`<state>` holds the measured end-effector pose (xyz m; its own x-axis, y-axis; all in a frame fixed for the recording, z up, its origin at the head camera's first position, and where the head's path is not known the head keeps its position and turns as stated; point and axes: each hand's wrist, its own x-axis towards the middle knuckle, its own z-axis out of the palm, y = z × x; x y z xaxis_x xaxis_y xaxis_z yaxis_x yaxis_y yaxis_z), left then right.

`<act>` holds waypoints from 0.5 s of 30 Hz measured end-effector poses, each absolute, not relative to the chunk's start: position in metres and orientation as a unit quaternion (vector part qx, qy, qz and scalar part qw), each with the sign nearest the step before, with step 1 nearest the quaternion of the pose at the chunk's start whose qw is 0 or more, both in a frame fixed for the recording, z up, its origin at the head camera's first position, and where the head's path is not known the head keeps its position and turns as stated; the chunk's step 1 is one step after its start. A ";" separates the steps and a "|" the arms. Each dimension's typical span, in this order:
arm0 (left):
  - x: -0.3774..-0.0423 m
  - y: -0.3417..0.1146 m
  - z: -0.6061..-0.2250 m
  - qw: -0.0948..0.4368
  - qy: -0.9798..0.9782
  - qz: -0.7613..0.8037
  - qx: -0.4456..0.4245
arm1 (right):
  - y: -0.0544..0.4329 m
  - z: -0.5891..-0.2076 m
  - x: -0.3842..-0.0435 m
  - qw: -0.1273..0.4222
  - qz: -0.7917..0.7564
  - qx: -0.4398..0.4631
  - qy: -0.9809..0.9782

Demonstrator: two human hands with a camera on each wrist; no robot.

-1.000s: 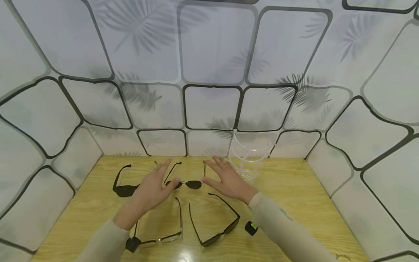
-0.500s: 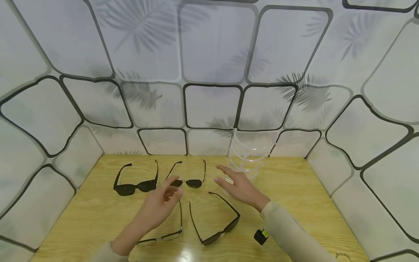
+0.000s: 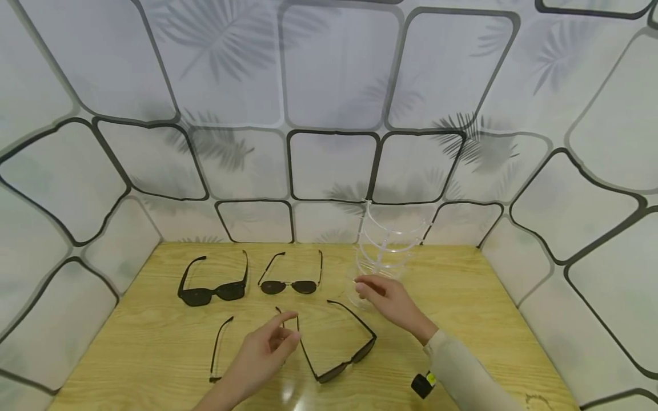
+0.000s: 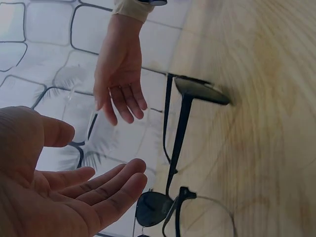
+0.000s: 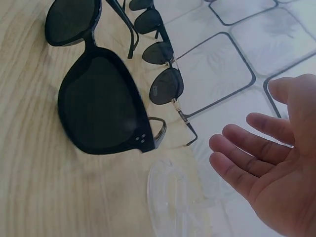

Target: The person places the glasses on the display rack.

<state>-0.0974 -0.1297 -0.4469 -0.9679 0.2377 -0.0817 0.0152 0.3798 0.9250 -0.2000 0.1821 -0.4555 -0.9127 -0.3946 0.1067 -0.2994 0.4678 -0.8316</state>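
My left hand [image 3: 259, 358] hovers over the front left of the table, fingers loosely bent and holding nothing. Beneath it, partly hidden, lies a pair of thin-framed eyeglasses [image 3: 213, 354], one temple showing. Black sunglasses [image 3: 333, 374] with unfolded temples lie just right of that hand; their dark lens [image 5: 103, 108] looms large in the right wrist view. My right hand [image 3: 393, 303] is in the air in front of a clear tiered stand [image 3: 393, 250], its fingers relaxed with nothing in them. Farther back are metal-framed aviator sunglasses [image 3: 304, 287] and thick black sunglasses [image 3: 197, 297].
The wooden table [image 3: 462, 319] is backed and flanked by patterned fabric walls [image 3: 334, 165]. A small black device [image 3: 422, 385] with a yellow-green part sits by the right wrist.
Both hands have drawn back from beside the aviator sunglasses: the left toward the front over the eyeglasses, the right toward the right and front. The glasses have stayed in place.
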 end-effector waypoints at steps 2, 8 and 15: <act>-0.096 -0.128 -0.452 0.104 0.823 0.552 0.083 | 0.187 -0.459 -0.198 0.055 -0.480 -0.205 0.851; -0.091 -0.123 -0.464 0.098 0.828 0.543 0.094 | 0.196 -0.469 -0.193 0.073 -0.484 -0.214 0.845; -0.085 -0.113 -0.481 0.079 0.835 0.535 0.100 | 0.202 -0.482 -0.191 0.081 -0.494 -0.202 0.842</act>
<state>-0.0855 -0.1133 -0.4805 -0.9676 0.2512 -0.0264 0.0813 0.4085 0.9091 -0.1907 0.2023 -0.4816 -0.9054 -0.4198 0.0633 -0.2601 0.4307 -0.8642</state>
